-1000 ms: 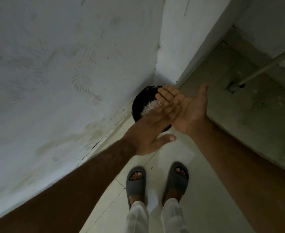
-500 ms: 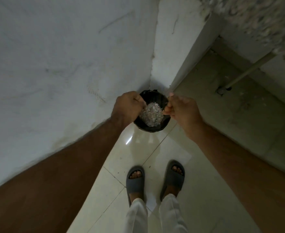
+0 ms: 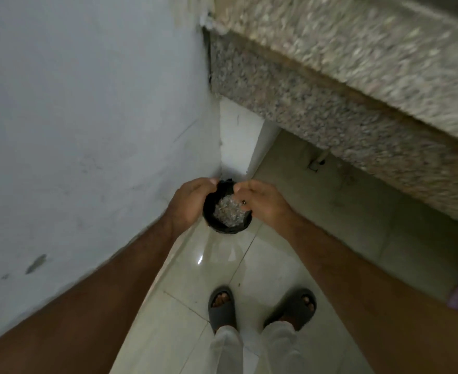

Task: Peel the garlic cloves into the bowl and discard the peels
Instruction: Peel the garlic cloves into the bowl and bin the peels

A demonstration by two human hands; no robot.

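- Garlic peels (image 3: 228,213) lie in a pale, flaky heap inside a black bin (image 3: 224,228) lined with dark plastic, which stands on the floor (image 3: 222,265) in the corner where the wall (image 3: 87,117) meets a white post.
- By the look of them the peels are feather-light, dry and brittle. They would scatter or cling to skin, so they are better tipped or brushed off than gripped. If the bin itself needs shifting, its rim or the liner's edge is the place to hold.
- The heap has no clear long axis. The bin's mouth faces straight up towards the camera.
- The left hand (image 3: 192,202) is at the bin's wall-side rim, fingers curled over it. Whether they pinch the liner or only rest there, I cannot tell.
- The right hand (image 3: 260,202) is at the opposite rim, fingers bent loosely down over the heap. No peel is visible in it, and blur hides whether it touches the rim.
- Discarding looks nearly done, judging by the heap already in the bin.
- Beyond the bin, a speckled stone table (image 3: 344,85) juts overhead. On the near side of the bin stand two feet in grey slippers (image 3: 222,307).
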